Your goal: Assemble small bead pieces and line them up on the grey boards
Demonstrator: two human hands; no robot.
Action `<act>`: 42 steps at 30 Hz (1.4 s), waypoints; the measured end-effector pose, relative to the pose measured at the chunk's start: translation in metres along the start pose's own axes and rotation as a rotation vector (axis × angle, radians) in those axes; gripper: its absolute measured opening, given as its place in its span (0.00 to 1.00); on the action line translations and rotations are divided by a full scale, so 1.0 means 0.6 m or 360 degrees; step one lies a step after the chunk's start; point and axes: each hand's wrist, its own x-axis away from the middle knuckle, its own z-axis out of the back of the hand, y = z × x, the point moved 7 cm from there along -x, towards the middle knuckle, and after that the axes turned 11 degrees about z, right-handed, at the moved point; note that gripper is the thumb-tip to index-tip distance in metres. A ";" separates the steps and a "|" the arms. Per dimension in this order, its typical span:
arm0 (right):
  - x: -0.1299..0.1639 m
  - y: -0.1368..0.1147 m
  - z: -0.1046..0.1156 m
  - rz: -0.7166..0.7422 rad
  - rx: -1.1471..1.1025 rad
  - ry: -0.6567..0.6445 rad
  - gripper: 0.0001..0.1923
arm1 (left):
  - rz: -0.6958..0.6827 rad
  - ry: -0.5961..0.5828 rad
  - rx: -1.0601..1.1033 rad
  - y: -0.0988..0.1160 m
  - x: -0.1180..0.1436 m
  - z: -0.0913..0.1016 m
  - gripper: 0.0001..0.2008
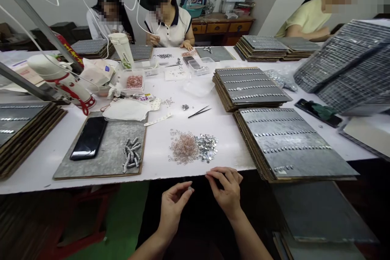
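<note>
My left hand (173, 207) is held in front of the table edge, thumb and forefinger pinched on a small shiny disc (190, 188). Close by on its right, my right hand (224, 189) has its thumb and forefinger together at the table's edge; whatever is between those tips is too small to make out. Just beyond both hands lies a pile of tiny pinkish clear pieces (183, 148). Touching its right side is a heap of small silver discs (207, 146). Black tweezers (199, 112) rest farther back, beside a little silver clump (185, 107).
Stacked grey boards with rows of silver pieces (289, 138) stand at the right. On the left, a grey board (112, 166) carries a phone (89, 137) and silver rolls (132, 154). A white-and-red bottle (61, 81) leans behind. Several people sit across the table (164, 162).
</note>
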 end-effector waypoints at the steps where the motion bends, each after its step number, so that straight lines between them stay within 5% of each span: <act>1: 0.000 -0.002 0.001 -0.0005 -0.0055 0.0000 0.06 | -0.0018 0.0007 -0.0011 0.002 0.000 0.000 0.13; 4: 0.004 -0.013 -0.001 -0.0094 -0.0303 -0.0013 0.06 | -0.0074 0.0033 -0.0035 0.007 0.001 0.002 0.13; 10: 0.028 -0.042 -0.050 -0.0731 -0.1229 -0.0245 0.05 | -0.0144 0.0000 -0.0161 0.016 0.007 0.001 0.12; 13: 0.030 -0.057 -0.066 -0.0846 -0.1443 -0.0291 0.08 | -0.0208 -0.0003 -0.0216 0.022 0.010 0.002 0.11; 42: 0.033 -0.049 -0.077 -0.0870 -0.1342 -0.0252 0.07 | -0.0601 -0.0008 -0.0472 0.049 0.025 -0.005 0.08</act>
